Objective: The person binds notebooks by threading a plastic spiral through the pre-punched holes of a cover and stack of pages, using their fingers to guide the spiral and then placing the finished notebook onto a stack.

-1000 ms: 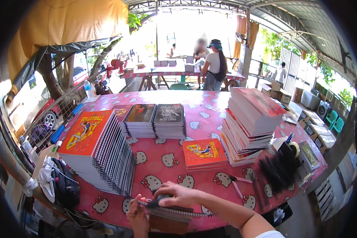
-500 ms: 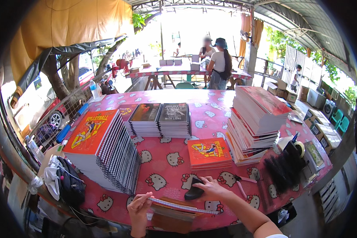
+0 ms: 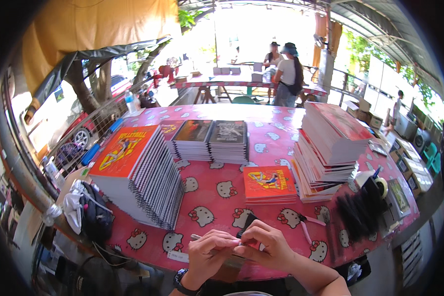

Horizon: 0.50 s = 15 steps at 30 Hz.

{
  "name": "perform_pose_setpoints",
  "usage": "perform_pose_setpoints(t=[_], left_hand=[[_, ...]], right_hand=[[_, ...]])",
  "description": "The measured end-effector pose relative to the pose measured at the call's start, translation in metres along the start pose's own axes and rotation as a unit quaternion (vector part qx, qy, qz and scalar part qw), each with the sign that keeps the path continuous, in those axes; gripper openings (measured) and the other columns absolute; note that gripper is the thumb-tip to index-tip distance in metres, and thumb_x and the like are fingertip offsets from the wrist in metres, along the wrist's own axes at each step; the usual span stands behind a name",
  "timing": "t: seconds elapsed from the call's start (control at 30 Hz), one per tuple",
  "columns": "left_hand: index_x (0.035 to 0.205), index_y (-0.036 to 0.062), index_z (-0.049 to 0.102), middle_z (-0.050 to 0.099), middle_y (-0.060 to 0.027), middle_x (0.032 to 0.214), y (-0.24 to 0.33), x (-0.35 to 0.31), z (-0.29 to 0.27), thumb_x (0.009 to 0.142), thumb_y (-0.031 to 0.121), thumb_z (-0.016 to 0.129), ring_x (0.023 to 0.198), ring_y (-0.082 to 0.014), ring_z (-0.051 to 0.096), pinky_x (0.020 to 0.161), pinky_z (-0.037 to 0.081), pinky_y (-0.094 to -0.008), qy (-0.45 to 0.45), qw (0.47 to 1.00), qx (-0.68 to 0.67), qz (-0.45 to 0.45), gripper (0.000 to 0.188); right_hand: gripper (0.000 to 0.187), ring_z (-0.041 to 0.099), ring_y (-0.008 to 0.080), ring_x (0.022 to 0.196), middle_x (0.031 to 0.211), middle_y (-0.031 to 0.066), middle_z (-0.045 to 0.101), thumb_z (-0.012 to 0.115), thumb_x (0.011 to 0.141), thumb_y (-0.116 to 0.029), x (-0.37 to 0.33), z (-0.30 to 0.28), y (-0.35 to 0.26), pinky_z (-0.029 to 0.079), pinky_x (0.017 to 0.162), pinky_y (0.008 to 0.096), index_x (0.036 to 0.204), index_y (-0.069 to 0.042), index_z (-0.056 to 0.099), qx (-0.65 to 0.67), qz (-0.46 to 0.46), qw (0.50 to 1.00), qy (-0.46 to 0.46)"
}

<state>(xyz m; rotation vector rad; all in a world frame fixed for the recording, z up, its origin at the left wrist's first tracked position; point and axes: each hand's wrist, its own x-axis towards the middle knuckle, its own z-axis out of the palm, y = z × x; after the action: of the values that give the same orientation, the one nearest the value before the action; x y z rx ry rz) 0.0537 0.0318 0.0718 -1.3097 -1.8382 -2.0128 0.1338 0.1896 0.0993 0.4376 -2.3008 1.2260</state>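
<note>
Close together at the table's near edge, my left hand (image 3: pixel 209 254) and my right hand (image 3: pixel 265 249) meet with pinched fingertips. A thin booklet (image 3: pixel 230 271), mostly covered by my hands, shows below them, and my left fingers are closed on it. What my right fingertips pinch is too small and hidden to make out. Just behind my right hand lies a black object (image 3: pixel 246 223), partly covered. Beyond it sits a short stack of orange volleyball-cover notebooks (image 3: pixel 270 183). Pink-handled pliers (image 3: pixel 307 228) rest open to the right.
Tall spiral-bound notebooks (image 3: pixel 123 153) stand at left, smaller dark-covered stacks (image 3: pixel 228 140) behind. Unbound books (image 3: pixel 330 143) pile up at right, beside black binding coils (image 3: pixel 360 212) and a tape roll (image 3: pixel 381 188). A dark bag (image 3: pixel 94 217) lies at the left edge. Two people work at a far table.
My right hand has left the black object and come to my left hand. The booklet has been lowered and is now largely hidden. The view has shifted slightly.
</note>
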Motion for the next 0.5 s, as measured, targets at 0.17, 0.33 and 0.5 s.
perform_pose_setpoints(t=[0.17, 0.33, 0.5], left_hand=[[0.086, 0.0044, 0.067, 0.066, -0.0081, 0.088, -0.008, 0.0, 0.0, 0.073, 0.001, 0.072, 0.082, -0.0156, 0.064, 0.068, 0.051, -0.0257, -0.005, 0.999, -0.035, -0.036, 0.014], [0.103, 0.0061, 0.059, 0.062, -0.0074, 0.098, -0.014, -0.003, -0.009, 0.075, 0.006, 0.073, 0.087, -0.0162, 0.061, 0.075, 0.048, -0.0265, -0.034, 0.996, -0.059, -0.062, 0.031], [0.129, 0.0038, 0.036, 0.052, -0.0123, 0.12, -0.003, 0.012, -0.036, 0.073, 0.016, 0.077, 0.104, -0.0213, 0.055, 0.085, 0.045, -0.0322, -0.029, 0.994, 0.107, 0.009, 0.071]], right_hand=[[0.016, 0.057, 0.0268, 0.07, 0.079, 0.011, 0.056, 0.065, 0.082, -0.013, 0.0, 0.001, -0.008, 0.046, 0.059, 0.0347, 0.092, -0.003, 0.058, -0.049, 0.001, 0.999, 0.007], [0.013, 0.056, 0.0313, 0.073, 0.081, 0.0124, 0.056, 0.06, 0.085, -0.009, 0.01, 0.005, -0.01, 0.046, 0.062, 0.0372, 0.096, -0.002, 0.057, -0.073, -0.002, 0.997, -0.015], [0.013, 0.055, 0.0266, 0.075, 0.084, 0.0116, 0.056, 0.057, 0.087, -0.011, 0.036, -0.021, -0.023, 0.046, 0.066, 0.0362, 0.097, -0.003, 0.056, -0.042, -0.01, 0.998, 0.046]])
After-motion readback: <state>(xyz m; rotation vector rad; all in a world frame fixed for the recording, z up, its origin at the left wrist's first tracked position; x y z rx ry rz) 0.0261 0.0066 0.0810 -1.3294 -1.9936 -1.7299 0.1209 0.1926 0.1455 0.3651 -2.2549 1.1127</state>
